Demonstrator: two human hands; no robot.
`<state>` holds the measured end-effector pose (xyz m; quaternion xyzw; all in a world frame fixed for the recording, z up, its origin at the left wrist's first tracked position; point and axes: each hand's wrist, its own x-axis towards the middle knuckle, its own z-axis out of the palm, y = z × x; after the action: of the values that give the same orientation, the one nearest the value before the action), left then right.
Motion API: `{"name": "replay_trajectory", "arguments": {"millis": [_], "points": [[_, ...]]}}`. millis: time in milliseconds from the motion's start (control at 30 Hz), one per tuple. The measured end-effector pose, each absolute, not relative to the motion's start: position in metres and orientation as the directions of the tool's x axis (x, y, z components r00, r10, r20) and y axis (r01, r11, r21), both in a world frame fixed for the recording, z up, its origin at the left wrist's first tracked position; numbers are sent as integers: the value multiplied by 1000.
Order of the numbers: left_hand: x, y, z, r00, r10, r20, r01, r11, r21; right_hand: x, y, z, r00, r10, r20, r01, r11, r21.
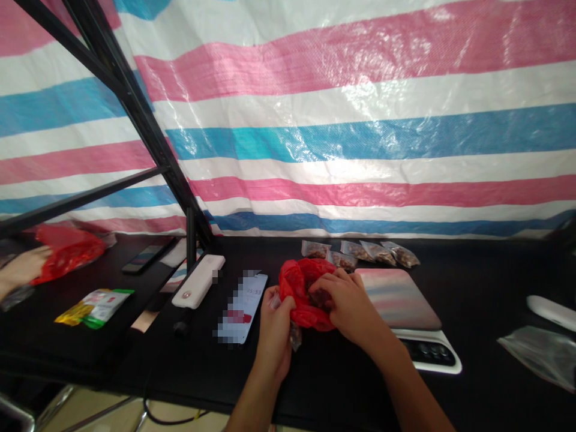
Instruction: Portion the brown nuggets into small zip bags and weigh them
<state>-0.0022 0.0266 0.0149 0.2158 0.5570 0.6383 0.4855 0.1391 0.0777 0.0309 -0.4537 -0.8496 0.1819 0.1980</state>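
Observation:
A crumpled red plastic bag [294, 282] lies on the black table [486, 282] in front of me. My right hand [348, 303] reaches into its opening, fingers curled among dark contents. My left hand [275, 327] grips the bag's near left edge together with a small clear pouch [295, 337]. Behind the bag, several small clear packets of brown bits [360, 253] lie in a row. A kitchen scale [407, 315] with a striped cover sits just right of my right hand.
A phone [243, 306] and a white power bank [198, 281] lie left of the bag. A green-yellow packet [94, 306] and another phone [144, 258] sit further left. Another person's hand [18, 270] holds a red bag at far left. A clear bag [540, 354] lies right.

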Motion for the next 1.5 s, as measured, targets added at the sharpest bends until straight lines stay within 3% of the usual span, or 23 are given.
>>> {"name": "replay_trajectory", "arguments": {"millis": [233,433,667,900,1167,1500], "points": [[-7,26,14,-444,866,-230,-338,76,938,132,74,24,-453,880,142,679,444,-584],[-15,27,9,-396,917,58,31,-50,998,130,76,24,-377,919,117,630,347,-694],[-16,26,2,-433,881,193,279,-73,958,137,74,40,-335,914,230,498,379,-780],[-5,24,5,-485,856,179,373,18,928,124,61,50,-395,825,405,497,562,-661],[-3,27,8,-453,875,168,334,-8,942,117,54,55,-525,748,406,562,663,-495],[-5,26,8,-445,872,205,303,-68,951,118,54,51,-498,699,513,514,715,-474]]}}
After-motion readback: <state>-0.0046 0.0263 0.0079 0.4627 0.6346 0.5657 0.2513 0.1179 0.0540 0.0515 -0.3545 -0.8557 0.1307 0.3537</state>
